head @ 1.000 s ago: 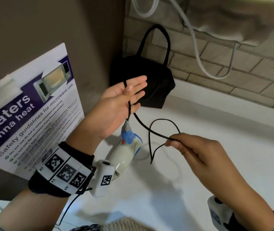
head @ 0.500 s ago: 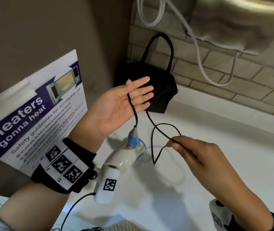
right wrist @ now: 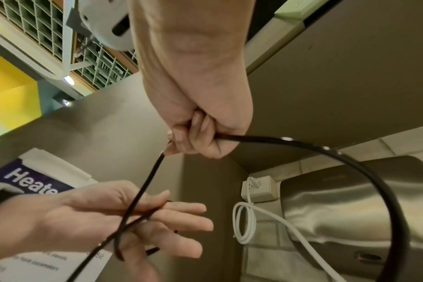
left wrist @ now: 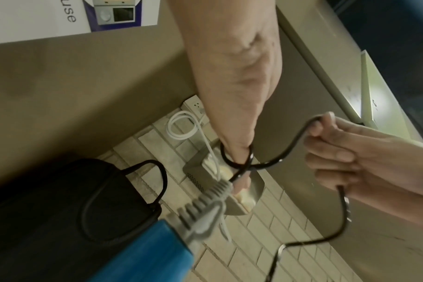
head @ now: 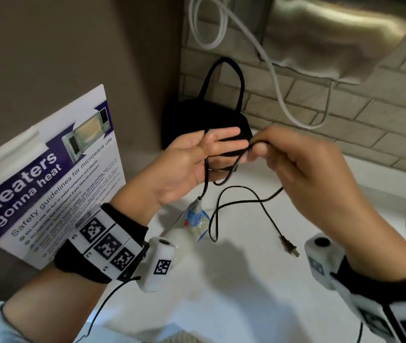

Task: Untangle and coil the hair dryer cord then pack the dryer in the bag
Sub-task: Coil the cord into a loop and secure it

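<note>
One loop of the thin black power cord (head: pixel 206 167) sits round the fingers of the left hand (head: pixel 192 164); coiling looks barely started, most of the cord slack. Left hand grip: spread, palm up, fingers straight, used as a former; cord passes over the fingertips and drops down the palm to the grey ribbed strain relief (head: pixel 197 205) of the white and blue plastic hair dryer (head: pixel 192 229), which appears to hang just below that hand, over the white counter (head: pixel 246 293). Right hand (head: pixel 303 169) grip: pinching the cord between thumb and curled fingers, right beside the left fingertips. Rest of cord droops below the left hand in an open curve, two-pin plug (head: pixel 289 247) lowest, near the counter; cannot tell if touching.

To do this step well: keep left fingers straight and together so turns stack side by side, feed each turn with light steady tension, let cord slide through the right pinch, roll out twist so the slack curve doesn't kink, watch the crossing near the dryer, don't yank at the strain relief.

Black fabric handbag (head: pixel 211 122) with loop handles stands behind the left hand, against the brick-tile wall, dryer not yet in it
</note>
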Available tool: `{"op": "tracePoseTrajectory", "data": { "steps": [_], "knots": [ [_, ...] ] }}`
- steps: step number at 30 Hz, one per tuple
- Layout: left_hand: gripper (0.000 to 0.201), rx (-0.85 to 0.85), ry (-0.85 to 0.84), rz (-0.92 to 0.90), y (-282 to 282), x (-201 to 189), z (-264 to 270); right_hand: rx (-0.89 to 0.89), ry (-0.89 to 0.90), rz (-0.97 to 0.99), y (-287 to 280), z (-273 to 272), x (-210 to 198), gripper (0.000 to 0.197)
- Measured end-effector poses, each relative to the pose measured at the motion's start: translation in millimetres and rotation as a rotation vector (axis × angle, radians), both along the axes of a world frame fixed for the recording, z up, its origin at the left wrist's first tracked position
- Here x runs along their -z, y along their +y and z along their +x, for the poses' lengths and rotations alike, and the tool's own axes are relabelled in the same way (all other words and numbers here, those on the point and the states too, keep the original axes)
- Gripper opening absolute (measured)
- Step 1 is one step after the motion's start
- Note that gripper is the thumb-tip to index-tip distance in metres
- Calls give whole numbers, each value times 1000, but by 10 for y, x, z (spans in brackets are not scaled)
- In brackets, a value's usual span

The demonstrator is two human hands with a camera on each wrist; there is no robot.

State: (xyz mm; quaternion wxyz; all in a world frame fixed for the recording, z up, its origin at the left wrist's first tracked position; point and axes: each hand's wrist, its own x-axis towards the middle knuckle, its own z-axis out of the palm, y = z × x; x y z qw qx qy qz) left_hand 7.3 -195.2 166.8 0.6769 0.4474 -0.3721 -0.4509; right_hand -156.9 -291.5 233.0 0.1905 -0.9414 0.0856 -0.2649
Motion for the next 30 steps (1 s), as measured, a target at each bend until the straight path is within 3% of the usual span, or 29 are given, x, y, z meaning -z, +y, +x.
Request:
{"op": "tracePoseTrajectory", "data": {
  "steps": [7,15,19,23,26,30],
  "knots": [
    [37,192,-85,57,65,-73,-54,7,-55,-52,-301,501,-96,18],
    [37,372,-1,39,92,0,-79,-71,-30,179,-474,780,267,16],
    [27,278,50,-11,104,7,-9,-30,117,252,-468,683,676,27],
    [25,181,115,-58,78,34,-18,54,287,326,-326,534,1072,24],
    [27,93,154,-90,62,30,-33,135,336,56,-202,409,1114,22],
    [31,-92,210,-116,48,3,100,55,392,15,-1,157,1100,26]
  ]
}}
